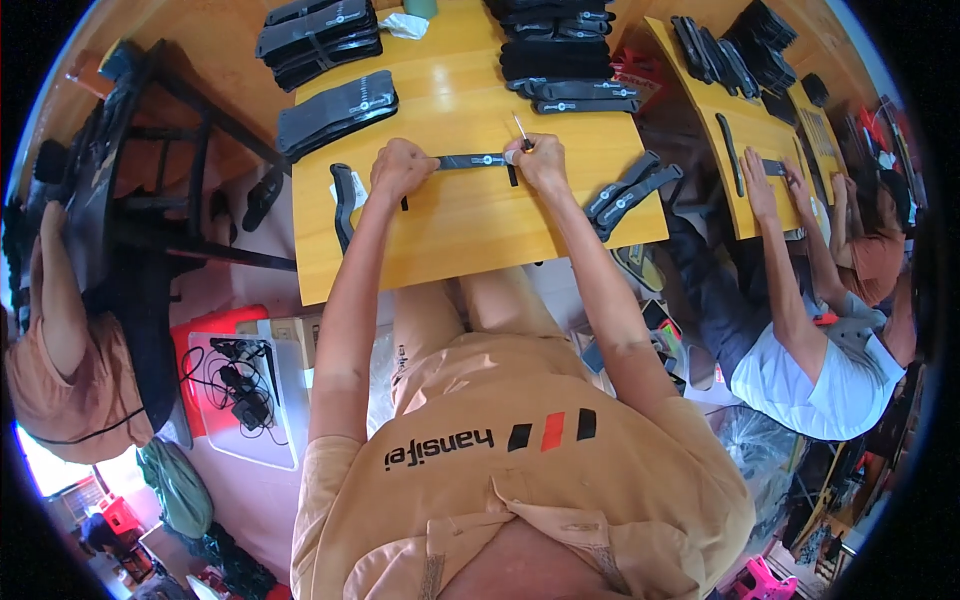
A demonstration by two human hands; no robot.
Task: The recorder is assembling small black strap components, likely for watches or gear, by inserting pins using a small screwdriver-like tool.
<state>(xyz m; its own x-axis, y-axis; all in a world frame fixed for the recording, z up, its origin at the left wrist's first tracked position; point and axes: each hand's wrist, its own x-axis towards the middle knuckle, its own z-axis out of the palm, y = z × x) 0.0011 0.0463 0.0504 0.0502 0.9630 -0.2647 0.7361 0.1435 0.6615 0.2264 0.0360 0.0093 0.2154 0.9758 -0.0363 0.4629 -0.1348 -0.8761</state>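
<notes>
A person sits at a yellow wooden desk [450,235], seen from above, with a narrow, glossy, dark grey strap bearing a pale mark [467,161] stretched crosswise between two bare hands, over the middle of the desk. The left hand [402,170] is curled, its fingers pinching the strap's left end; the right hand [541,163] is curled at the other end, gripping a slim tool with a thin metal shaft [522,132] that points up and away from the body. Good handling here probably means holding the strap flat, untwisted and evenly taut, with the metal tip aimed clear of the left fingers and of the glossy face (a slip could well scratch it). Hard to make out: the curled fingers hide both strap ends, so I cannot tell whether the right fingertips also pinch the strap or only press against it. A small white patch [512,157] at those fingertips is too small to identify. The palm covers most of the tool's handle, and a tall pile of black straps [555,62] at the desk's far side is cut off by the upper edge.
</notes>
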